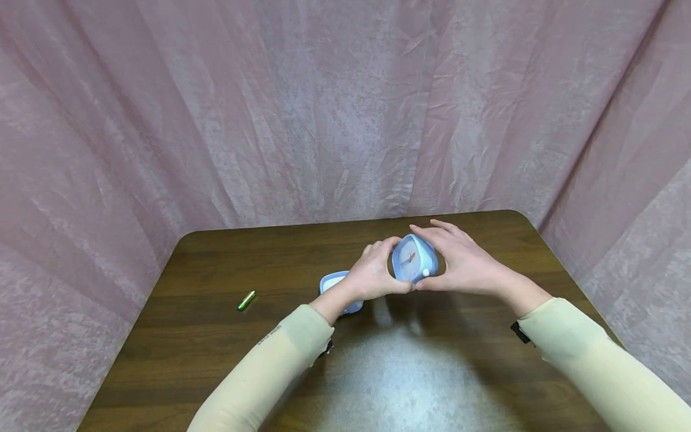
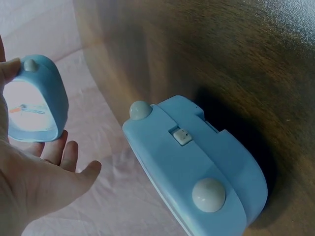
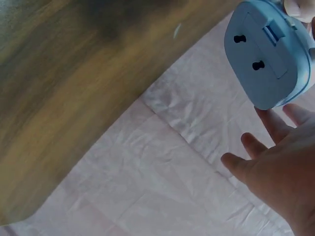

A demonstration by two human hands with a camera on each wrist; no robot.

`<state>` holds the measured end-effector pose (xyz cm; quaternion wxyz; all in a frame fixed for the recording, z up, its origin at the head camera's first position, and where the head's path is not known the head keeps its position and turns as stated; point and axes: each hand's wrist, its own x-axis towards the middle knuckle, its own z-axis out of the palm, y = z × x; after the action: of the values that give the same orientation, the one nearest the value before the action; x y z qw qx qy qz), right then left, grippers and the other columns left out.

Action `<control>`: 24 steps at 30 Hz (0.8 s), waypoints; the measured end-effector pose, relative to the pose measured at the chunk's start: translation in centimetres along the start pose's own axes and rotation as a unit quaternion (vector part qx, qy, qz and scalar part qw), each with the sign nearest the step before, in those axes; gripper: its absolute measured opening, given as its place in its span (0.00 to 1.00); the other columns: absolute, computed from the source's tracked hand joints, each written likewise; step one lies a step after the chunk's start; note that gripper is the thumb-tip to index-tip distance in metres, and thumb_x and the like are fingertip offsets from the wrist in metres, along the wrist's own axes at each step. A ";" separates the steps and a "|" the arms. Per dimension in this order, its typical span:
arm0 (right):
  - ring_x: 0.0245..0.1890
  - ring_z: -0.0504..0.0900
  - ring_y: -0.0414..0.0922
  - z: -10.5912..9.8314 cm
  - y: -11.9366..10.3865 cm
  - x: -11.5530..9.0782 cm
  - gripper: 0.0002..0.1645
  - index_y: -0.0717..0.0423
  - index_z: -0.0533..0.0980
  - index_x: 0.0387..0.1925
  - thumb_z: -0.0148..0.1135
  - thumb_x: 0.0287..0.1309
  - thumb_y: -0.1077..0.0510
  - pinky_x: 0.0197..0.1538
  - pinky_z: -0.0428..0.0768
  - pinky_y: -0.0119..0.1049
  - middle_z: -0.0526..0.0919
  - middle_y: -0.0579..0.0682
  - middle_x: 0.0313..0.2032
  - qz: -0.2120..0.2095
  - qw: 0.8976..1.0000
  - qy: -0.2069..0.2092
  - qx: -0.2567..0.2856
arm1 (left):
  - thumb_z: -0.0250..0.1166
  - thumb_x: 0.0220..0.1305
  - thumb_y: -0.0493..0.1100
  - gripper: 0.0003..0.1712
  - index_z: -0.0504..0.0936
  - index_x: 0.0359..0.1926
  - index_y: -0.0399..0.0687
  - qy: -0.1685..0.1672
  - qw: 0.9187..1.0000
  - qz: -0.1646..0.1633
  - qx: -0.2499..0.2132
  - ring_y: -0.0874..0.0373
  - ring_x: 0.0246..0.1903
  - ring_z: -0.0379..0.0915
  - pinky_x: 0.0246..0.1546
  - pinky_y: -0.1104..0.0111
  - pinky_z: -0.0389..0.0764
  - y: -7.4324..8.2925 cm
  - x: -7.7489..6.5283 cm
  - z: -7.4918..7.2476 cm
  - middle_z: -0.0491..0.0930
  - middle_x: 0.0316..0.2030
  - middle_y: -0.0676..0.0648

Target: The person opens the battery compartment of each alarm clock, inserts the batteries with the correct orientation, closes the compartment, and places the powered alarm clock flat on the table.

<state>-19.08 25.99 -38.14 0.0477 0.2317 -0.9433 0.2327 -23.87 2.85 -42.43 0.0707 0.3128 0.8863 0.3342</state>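
Note:
A light-blue alarm clock (image 1: 410,259) is held up over the table between both hands. My left hand (image 1: 372,273) grips it from the left and my right hand (image 1: 459,261) from the right, thumbs nearly meeting below. The clock's pale dial with an orange hand shows in the left wrist view (image 2: 32,110). Its back, with two black knobs and a battery cover (image 3: 266,54), appears in the right wrist view. A second light-blue clock (image 2: 197,162) with round white knobs sits on the table, partly hidden behind my left wrist in the head view.
A small green battery (image 1: 246,300) lies on the brown wooden table (image 1: 205,360), left of the second clock. Pink curtains (image 1: 345,120) hang behind the table's far edge and along its sides.

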 end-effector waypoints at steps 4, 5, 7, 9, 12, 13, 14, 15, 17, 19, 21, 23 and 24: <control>0.77 0.52 0.55 0.5 0.0 0.2 0.65 0.47 0.63 0.77 0.83 0.39 0.34 0.73 0.50 0.63 0.73 0.44 0.69 -0.008 0.999 0.010 -0.049 | 0.77 0.47 0.62 0.58 0.61 0.76 0.53 -0.002 0.999 -0.003 0.033 0.53 0.58 0.64 0.56 0.59 0.72 0.1 0.1 0.1 0.71 0.60 0.51; 0.76 0.54 0.56 0.7 0.0 0.3 0.65 0.48 0.64 0.77 0.83 0.38 0.35 0.73 0.50 0.63 0.74 0.45 0.68 -0.010 0.998 0.013 -0.062 | 0.77 0.47 0.63 0.58 0.62 0.76 0.53 -0.002 0.999 -0.003 0.042 0.52 0.58 0.64 0.57 0.59 0.71 0.1 0.1 0.1 0.71 0.60 0.51; 0.75 0.56 0.57 1.0 -0.1 0.3 0.65 0.52 0.64 0.76 0.83 0.37 0.36 0.73 0.50 0.62 0.76 0.48 0.65 -0.016 0.996 0.018 -0.084 | 0.77 0.47 0.64 0.58 0.62 0.76 0.54 -0.005 0.998 -0.007 0.061 0.52 0.57 0.64 0.57 0.59 0.70 0.2 0.1 0.2 0.71 0.59 0.50; 0.74 0.58 0.59 1.3 -0.1 0.3 0.66 0.55 0.64 0.75 0.83 0.36 0.38 0.74 0.50 0.61 0.76 0.51 0.64 -0.020 0.995 0.020 -0.100 | 0.77 0.47 0.64 0.58 0.62 0.76 0.54 -0.006 0.997 -0.008 0.080 0.52 0.57 0.65 0.58 0.59 0.70 0.2 0.1 0.3 0.71 0.59 0.50; 0.73 0.59 0.60 1.7 -0.1 0.3 0.65 0.60 0.64 0.75 0.82 0.36 0.40 0.74 0.50 0.62 0.76 0.55 0.64 -0.022 0.994 0.020 -0.110 | 0.77 0.48 0.65 0.59 0.61 0.76 0.53 -0.011 0.995 -0.009 0.099 0.51 0.58 0.65 0.60 0.58 0.69 0.2 0.0 0.5 0.71 0.60 0.49; 0.73 0.60 0.61 1.9 -0.1 0.3 0.65 0.60 0.64 0.74 0.82 0.36 0.40 0.74 0.50 0.62 0.75 0.56 0.64 -0.021 0.994 0.019 -0.110 | 0.77 0.48 0.65 0.59 0.61 0.76 0.53 -0.012 0.995 -0.008 0.103 0.51 0.58 0.64 0.60 0.58 0.69 0.2 0.0 0.6 0.71 0.60 0.48; 0.72 0.61 0.61 2.0 -0.1 0.2 0.64 0.61 0.65 0.74 0.82 0.36 0.40 0.74 0.50 0.62 0.75 0.57 0.64 -0.019 0.994 0.019 -0.109 | 0.77 0.48 0.65 0.59 0.61 0.77 0.53 -0.012 0.994 -0.007 0.108 0.51 0.59 0.64 0.61 0.57 0.68 0.1 0.0 0.6 0.71 0.61 0.48; 0.72 0.61 0.61 2.1 -0.1 0.2 0.63 0.61 0.66 0.73 0.82 0.36 0.40 0.74 0.50 0.62 0.76 0.57 0.63 -0.018 0.994 0.020 -0.107 | 0.77 0.48 0.65 0.59 0.61 0.77 0.53 -0.013 0.994 -0.006 0.111 0.50 0.60 0.64 0.61 0.57 0.68 0.0 0.0 0.7 0.71 0.61 0.48; 0.71 0.63 0.60 2.3 0.0 0.2 0.62 0.61 0.68 0.72 0.82 0.36 0.40 0.74 0.50 0.61 0.76 0.57 0.62 -0.014 0.995 0.022 -0.101 | 0.77 0.49 0.64 0.59 0.61 0.77 0.54 -0.015 0.993 -0.002 0.114 0.50 0.61 0.64 0.63 0.57 0.67 0.0 0.0 0.7 0.71 0.63 0.47; 0.70 0.64 0.59 2.5 0.2 0.2 0.60 0.60 0.70 0.70 0.82 0.35 0.40 0.74 0.51 0.61 0.76 0.57 0.62 -0.010 0.996 0.025 -0.088 | 0.77 0.49 0.64 0.60 0.59 0.78 0.54 -0.018 0.994 0.001 0.110 0.49 0.63 0.63 0.64 0.56 0.67 -0.1 -0.1 0.7 0.70 0.65 0.47; 0.69 0.64 0.57 2.6 0.4 0.1 0.58 0.59 0.70 0.69 0.83 0.35 0.41 0.73 0.52 0.60 0.76 0.56 0.62 -0.003 0.997 0.029 -0.068 | 0.77 0.50 0.64 0.63 0.55 0.80 0.54 -0.024 0.995 0.003 0.100 0.48 0.64 0.62 0.66 0.54 0.65 -0.1 -0.2 0.6 0.69 0.67 0.47; 0.69 0.64 0.56 2.7 0.6 -0.1 0.58 0.58 0.70 0.69 0.83 0.36 0.41 0.72 0.55 0.60 0.76 0.55 0.62 0.006 0.999 0.033 -0.042 | 0.78 0.50 0.64 0.66 0.51 0.82 0.54 -0.031 0.996 0.000 0.083 0.47 0.66 0.60 0.67 0.52 0.63 0.0 -0.3 0.5 0.67 0.69 0.46; 0.69 0.64 0.56 2.8 0.7 -0.2 0.58 0.57 0.70 0.69 0.83 0.37 0.42 0.71 0.56 0.60 0.75 0.55 0.62 0.011 0.999 0.034 -0.029 | 0.78 0.50 0.64 0.68 0.48 0.82 0.55 -0.035 0.997 -0.003 0.074 0.46 0.67 0.59 0.68 0.52 0.62 0.0 -0.4 0.4 0.66 0.70 0.46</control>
<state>-19.15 25.32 -40.91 0.0841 0.2117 -0.9500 0.2138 -23.46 2.83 -42.79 0.0789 0.3262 0.9064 0.2564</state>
